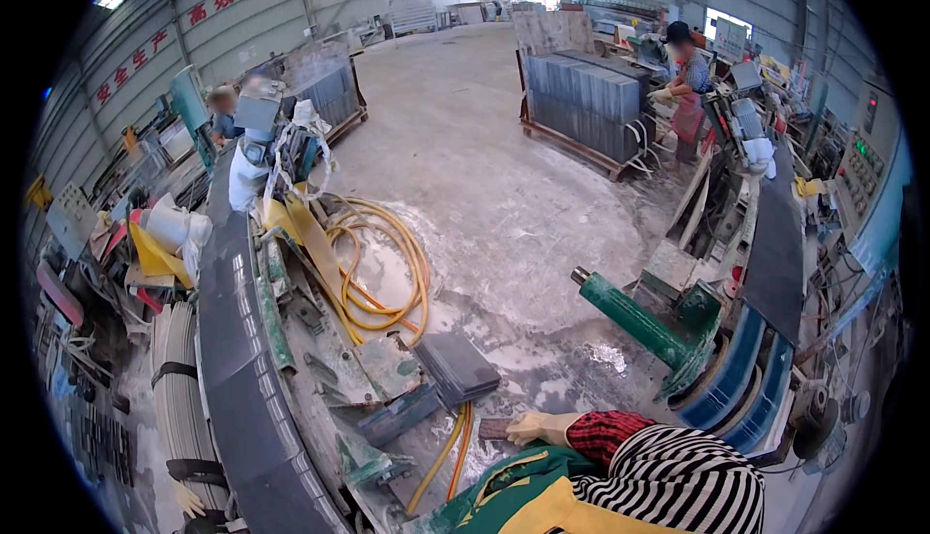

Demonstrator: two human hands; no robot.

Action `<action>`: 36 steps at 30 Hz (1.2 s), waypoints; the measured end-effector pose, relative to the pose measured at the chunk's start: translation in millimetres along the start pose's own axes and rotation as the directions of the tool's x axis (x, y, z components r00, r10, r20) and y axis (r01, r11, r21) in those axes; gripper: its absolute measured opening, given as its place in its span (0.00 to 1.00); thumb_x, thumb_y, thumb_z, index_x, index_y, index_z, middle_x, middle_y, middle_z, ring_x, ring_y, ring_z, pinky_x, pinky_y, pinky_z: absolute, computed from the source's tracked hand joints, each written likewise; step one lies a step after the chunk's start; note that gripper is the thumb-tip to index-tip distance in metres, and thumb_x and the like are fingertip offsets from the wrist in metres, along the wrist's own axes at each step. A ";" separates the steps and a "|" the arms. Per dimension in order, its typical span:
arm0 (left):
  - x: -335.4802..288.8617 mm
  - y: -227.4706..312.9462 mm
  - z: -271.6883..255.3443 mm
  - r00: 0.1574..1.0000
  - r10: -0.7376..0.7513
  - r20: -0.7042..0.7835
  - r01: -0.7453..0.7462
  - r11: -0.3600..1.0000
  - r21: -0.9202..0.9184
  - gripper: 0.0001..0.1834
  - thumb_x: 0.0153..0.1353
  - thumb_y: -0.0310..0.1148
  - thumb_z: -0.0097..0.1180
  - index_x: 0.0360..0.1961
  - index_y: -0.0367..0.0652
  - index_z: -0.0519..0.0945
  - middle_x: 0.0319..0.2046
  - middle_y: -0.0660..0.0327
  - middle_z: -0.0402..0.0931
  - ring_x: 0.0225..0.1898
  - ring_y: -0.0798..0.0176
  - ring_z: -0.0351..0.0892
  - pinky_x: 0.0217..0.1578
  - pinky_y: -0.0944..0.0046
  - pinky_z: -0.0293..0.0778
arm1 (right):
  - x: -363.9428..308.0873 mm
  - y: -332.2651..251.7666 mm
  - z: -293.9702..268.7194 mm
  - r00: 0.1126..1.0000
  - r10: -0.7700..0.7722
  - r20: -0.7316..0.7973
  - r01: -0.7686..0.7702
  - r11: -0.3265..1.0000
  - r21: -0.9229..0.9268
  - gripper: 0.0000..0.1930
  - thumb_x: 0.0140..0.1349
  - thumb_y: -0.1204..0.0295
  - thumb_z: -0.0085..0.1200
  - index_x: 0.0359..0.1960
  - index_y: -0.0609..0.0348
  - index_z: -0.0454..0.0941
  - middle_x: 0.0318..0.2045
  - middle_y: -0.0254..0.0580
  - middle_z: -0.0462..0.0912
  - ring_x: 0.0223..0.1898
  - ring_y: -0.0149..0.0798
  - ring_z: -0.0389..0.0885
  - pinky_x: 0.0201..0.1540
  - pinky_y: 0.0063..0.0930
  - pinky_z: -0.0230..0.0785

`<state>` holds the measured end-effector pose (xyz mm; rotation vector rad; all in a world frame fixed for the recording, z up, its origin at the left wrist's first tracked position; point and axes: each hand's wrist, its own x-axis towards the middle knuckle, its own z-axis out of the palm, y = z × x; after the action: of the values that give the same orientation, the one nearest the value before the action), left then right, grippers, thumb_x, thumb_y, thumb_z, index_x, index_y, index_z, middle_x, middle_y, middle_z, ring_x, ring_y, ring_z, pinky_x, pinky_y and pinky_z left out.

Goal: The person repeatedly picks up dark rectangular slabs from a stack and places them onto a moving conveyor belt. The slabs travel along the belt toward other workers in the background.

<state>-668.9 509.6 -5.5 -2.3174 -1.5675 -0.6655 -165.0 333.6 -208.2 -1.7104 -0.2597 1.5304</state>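
Right hand [542,428], in the head view, is placed at the near end of a brown strip [492,429]; whether it is gripped cannot be told. The strip is pointed toward nine o'clock; dark slabs [455,366] are seen nearby at ten.

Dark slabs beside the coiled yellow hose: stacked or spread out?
Stacked: the dark slabs lie one on another, layered edges showing along the near side.

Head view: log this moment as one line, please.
right hand: gloved, at end of brown piece, grip unclear | nearby: stacked dark slabs, yellow hose | right side: green cylinder
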 end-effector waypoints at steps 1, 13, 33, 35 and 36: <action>-1.0 -4.4 3.6 1.000 -0.008 -0.006 0.007 1.000 -0.019 0.21 0.76 0.32 0.41 0.63 0.33 0.72 0.61 0.47 0.73 0.64 0.44 0.69 0.66 0.48 0.64 | 0.4 0.5 -0.8 1.000 -0.002 0.006 0.002 1.000 0.009 0.18 0.68 0.61 0.57 0.51 0.61 0.82 0.44 0.45 0.87 0.38 0.37 0.87 0.41 0.28 0.81; 1.1 7.7 -4.2 0.995 0.016 -0.102 -0.022 0.998 -0.063 0.19 0.75 0.32 0.43 0.59 0.33 0.75 0.55 0.44 0.76 0.58 0.41 0.73 0.62 0.46 0.67 | 0.5 6.1 -6.0 0.999 -0.018 0.035 0.016 0.997 0.071 0.19 0.69 0.61 0.56 0.52 0.63 0.81 0.44 0.44 0.87 0.39 0.37 0.86 0.43 0.27 0.81; -21.1 -33.0 31.7 0.986 -0.148 -0.074 0.137 0.982 -0.132 0.16 0.67 0.24 0.44 0.52 0.32 0.78 0.55 0.44 0.78 0.59 0.38 0.72 0.66 0.44 0.61 | -32.6 -25.4 -0.9 0.998 0.030 0.054 -0.033 0.998 0.049 0.20 0.69 0.66 0.58 0.56 0.69 0.76 0.44 0.50 0.86 0.40 0.39 0.85 0.42 0.28 0.81; -19.1 -32.2 29.8 0.983 -0.179 -0.049 0.171 0.975 -0.141 0.16 0.67 0.25 0.44 0.51 0.33 0.79 0.55 0.44 0.78 0.60 0.39 0.72 0.66 0.45 0.61 | -28.5 -19.8 -4.5 0.997 0.015 0.072 -0.021 0.997 0.074 0.20 0.68 0.66 0.59 0.54 0.70 0.76 0.43 0.50 0.86 0.38 0.39 0.86 0.41 0.28 0.81; -18.7 -30.8 27.7 0.981 -0.191 -0.016 0.188 0.973 -0.133 0.16 0.67 0.25 0.45 0.53 0.33 0.78 0.56 0.43 0.76 0.61 0.39 0.71 0.66 0.45 0.60 | -26.3 -15.6 -6.1 0.997 -0.005 0.078 -0.002 0.996 0.089 0.20 0.68 0.66 0.59 0.54 0.70 0.76 0.43 0.50 0.86 0.37 0.39 0.86 0.40 0.28 0.81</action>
<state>-697.0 519.1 -39.9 -2.2548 -1.7980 -0.8673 -160.4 324.6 -178.7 -1.5832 -0.2293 1.5865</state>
